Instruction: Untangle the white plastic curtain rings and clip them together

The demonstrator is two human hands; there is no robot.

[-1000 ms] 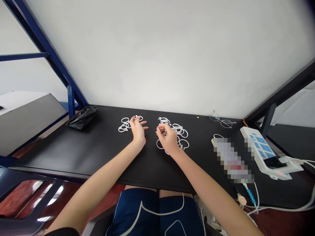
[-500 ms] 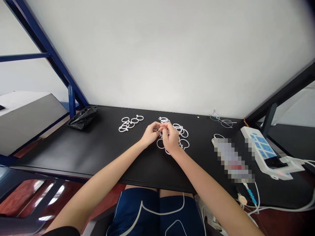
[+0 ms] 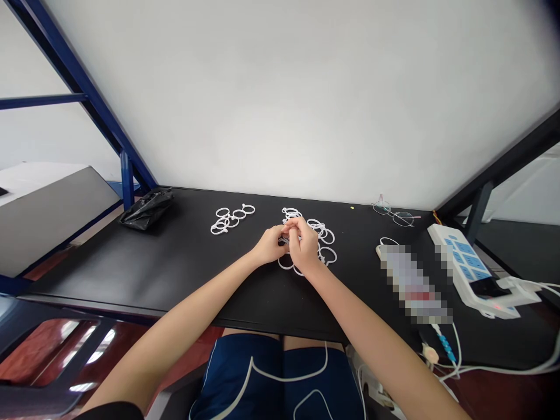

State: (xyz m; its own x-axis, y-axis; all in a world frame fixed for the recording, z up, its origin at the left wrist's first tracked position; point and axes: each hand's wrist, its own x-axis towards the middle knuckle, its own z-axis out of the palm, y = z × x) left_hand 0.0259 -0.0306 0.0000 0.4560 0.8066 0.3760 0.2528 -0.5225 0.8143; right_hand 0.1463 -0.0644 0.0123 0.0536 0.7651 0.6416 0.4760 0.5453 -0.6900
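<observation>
On the black table [image 3: 175, 262] my left hand [image 3: 269, 246] and my right hand [image 3: 304, 245] meet, fingertips pinched together on a white plastic ring [image 3: 286, 238]. They hover over the near edge of a loose pile of white rings [image 3: 321, 236] at the table's middle. A smaller group of white rings [image 3: 230, 219] lies to the left, apart from both hands.
A crumpled black bag [image 3: 146, 210] sits at the far left. Eyeglasses [image 3: 394, 214] lie at the back right. A white power strip [image 3: 470, 269] with cables and a blurred object [image 3: 413, 283] occupy the right side. Blue frame bars [image 3: 126, 175] rise on the left.
My left hand left the small ring group and moved right to meet my right hand. Both now pinch a ring together above the big pile.
</observation>
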